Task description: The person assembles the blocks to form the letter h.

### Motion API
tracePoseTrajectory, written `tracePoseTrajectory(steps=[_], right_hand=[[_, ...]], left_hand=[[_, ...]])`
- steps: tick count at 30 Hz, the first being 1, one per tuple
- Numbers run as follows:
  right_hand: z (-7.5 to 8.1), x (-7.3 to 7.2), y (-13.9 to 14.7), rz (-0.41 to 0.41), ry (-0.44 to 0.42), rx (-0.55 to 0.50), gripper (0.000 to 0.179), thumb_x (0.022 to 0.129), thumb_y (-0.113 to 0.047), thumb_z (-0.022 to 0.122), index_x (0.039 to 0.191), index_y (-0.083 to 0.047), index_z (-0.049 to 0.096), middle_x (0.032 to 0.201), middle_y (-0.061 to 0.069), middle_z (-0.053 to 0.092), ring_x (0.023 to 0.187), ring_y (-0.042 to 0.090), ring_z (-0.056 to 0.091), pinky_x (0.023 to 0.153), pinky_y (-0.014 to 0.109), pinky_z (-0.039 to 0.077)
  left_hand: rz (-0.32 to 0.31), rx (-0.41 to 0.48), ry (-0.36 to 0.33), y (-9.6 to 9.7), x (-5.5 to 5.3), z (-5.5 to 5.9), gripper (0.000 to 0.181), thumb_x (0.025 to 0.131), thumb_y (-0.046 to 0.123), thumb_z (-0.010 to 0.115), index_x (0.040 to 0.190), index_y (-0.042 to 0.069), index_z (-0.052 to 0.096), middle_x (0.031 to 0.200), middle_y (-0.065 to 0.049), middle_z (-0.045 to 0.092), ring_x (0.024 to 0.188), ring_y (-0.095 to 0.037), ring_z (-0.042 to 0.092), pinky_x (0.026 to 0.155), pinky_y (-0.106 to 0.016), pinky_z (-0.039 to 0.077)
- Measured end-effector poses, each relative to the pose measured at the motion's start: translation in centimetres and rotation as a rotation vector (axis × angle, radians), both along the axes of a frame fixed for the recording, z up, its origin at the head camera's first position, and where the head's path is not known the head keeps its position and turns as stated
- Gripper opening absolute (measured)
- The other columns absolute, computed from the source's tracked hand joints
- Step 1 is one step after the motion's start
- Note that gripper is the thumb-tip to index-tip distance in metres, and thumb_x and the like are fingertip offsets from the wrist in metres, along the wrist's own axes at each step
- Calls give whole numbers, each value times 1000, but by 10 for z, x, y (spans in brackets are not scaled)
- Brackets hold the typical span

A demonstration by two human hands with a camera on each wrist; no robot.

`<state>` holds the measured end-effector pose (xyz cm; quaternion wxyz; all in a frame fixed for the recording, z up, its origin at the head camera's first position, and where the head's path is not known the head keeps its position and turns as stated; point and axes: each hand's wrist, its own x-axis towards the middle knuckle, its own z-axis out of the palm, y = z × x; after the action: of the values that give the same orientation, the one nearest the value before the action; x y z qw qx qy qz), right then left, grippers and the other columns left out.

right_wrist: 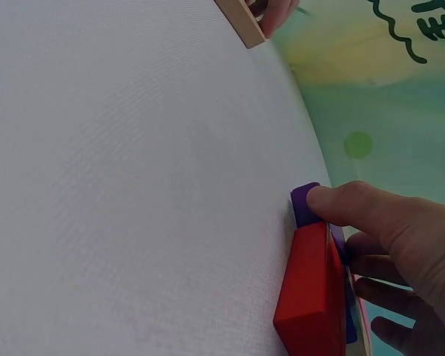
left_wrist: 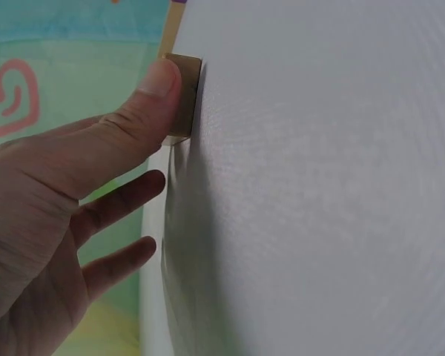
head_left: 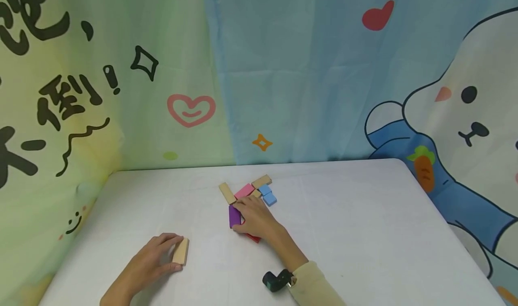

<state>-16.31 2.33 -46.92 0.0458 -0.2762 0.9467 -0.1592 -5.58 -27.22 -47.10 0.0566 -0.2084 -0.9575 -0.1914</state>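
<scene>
My left hand (head_left: 147, 263) holds a plain wooden block (head_left: 181, 252) at the table's front left, thumb at its near end and fingers at its far end. The left wrist view shows the thumb on that block's (left_wrist: 185, 100) end, with two fingers spread apart from it. Right of there, my right hand (head_left: 256, 218) grips a purple block (head_left: 234, 217), its thumb on the near end (right_wrist: 304, 205). Beside the purple block lies a red block (right_wrist: 309, 289), largely hidden under the hand in the head view. A wooden block (head_left: 227, 193) and a pink block (head_left: 244, 191) lie just beyond the fingers.
Two blue blocks (head_left: 270, 200) and another wooden block (head_left: 261, 180) lie at the far right of the group, with a small wooden piece (head_left: 256, 193) between. A white cloth covers the table (head_left: 364, 234). A printed curtain (head_left: 299, 94) hangs behind it.
</scene>
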Motion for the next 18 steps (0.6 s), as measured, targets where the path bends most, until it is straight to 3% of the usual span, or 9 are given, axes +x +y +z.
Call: tracePoseTrajectory(steps=[12, 18], right_hand=[[0, -4, 2, 3, -27, -5, 59, 81, -42, 75, 131, -14, 59, 132, 4, 58, 124, 23, 48, 106, 43, 41], [0, -4, 3, 6, -32, -14, 58, 82, -41, 74, 131, -14, 59, 132, 4, 58, 124, 24, 49, 107, 44, 40]], left_hand=[[32, -8, -134, 2, -2, 9, 66, 72, 44, 78, 126, 12, 62, 123, 1, 61, 112, -26, 61, 88, -46, 54], [20, -4, -92, 2, -2, 7, 65, 72, 44, 78, 126, 11, 62, 121, 2, 61, 110, -26, 62, 87, -45, 54]])
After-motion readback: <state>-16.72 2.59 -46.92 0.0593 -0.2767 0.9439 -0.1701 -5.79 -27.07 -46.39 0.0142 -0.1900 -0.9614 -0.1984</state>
